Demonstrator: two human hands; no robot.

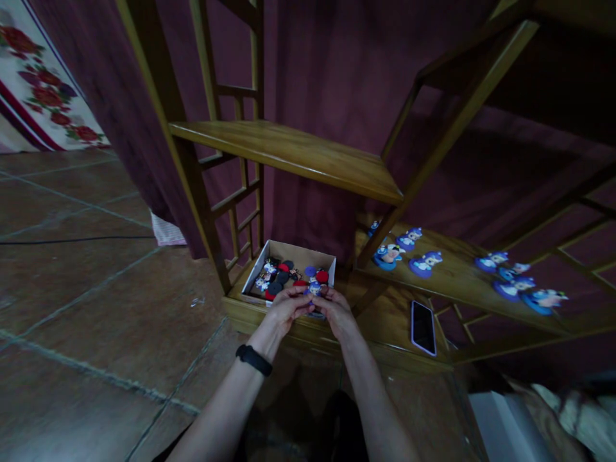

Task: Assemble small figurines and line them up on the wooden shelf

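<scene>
My left hand [287, 307] and my right hand [335, 310] meet in front of a small cardboard box [269, 253] on the bottom shelf of a wooden rack. Together their fingertips pinch a small blue toy figure [314, 289] just above the box's near edge. The box holds several little figures in blue, red and black. A black band sits on my left wrist [253, 359].
Several blue figures [425, 264] lie on the middle shelf [462, 285] to the right. A phone [423, 326] rests face up on the bottom shelf. An upper shelf board [289, 151] juts out above the box. Dark red curtain behind; tiled floor to the left.
</scene>
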